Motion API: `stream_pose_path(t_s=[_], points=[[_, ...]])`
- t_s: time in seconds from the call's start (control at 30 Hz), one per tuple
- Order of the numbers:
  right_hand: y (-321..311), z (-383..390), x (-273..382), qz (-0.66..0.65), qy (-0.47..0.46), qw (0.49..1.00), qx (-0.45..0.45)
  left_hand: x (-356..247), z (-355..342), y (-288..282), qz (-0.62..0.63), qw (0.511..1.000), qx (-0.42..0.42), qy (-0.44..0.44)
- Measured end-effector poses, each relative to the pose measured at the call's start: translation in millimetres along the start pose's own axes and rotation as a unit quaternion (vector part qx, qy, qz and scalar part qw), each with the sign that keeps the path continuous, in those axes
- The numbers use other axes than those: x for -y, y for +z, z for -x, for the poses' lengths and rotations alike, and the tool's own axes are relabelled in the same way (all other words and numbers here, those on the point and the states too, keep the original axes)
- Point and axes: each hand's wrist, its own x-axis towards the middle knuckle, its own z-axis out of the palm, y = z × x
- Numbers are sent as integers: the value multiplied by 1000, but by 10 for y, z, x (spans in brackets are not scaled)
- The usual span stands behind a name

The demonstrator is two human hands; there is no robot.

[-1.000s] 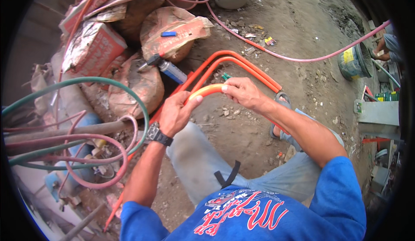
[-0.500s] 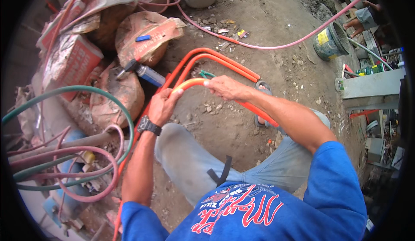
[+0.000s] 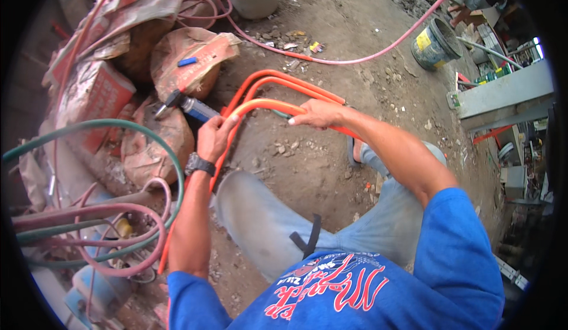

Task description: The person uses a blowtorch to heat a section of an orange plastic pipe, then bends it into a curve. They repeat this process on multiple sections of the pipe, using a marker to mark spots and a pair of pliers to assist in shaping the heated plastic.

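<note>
Orange plastic, smooth and slightly glossy, makes up the pipe (image 3: 266, 103) held above the dirt in front of the knees, arching between the person's two hands. The left hand (image 3: 214, 138) grips it where the curve begins, thumb laid along the top and fingers curled round, their tips out of sight; the right hand (image 3: 319, 114) has it pinched at the far side of the arch, thumb stretched along it and fingers pressed together over it. With a grip on either side of the bend, the strain is probably shared and the curve kept even. Two bent orange pipes (image 3: 307, 87) lie on the ground just beyond, one nested inside the other, perhaps set there so the similar bends sit in view. A blue canister with a black head (image 3: 200, 109) leans by a paper-wrapped lump (image 3: 157, 138), likely to keep its nozzle off the soil and within reach, and a small blue object (image 3: 187, 61) rests on another lump behind. The held pipe looks round and unkinked, brighter along its crown; it runs on beneath the right forearm, while beyond the left hand I cannot tell which orange length belongs to it
</note>
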Motion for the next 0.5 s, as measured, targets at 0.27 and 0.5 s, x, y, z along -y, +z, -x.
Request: stream_pose_path(t_s=[0.27, 0.5], points=[[158, -170, -243, -43, -31, 996, -65, -213, -13, -73, -30, 999, 17, -2], [90, -543, -423, -61, -22, 998, -19, -29, -44, -166, 140, 968, 164, -130]])
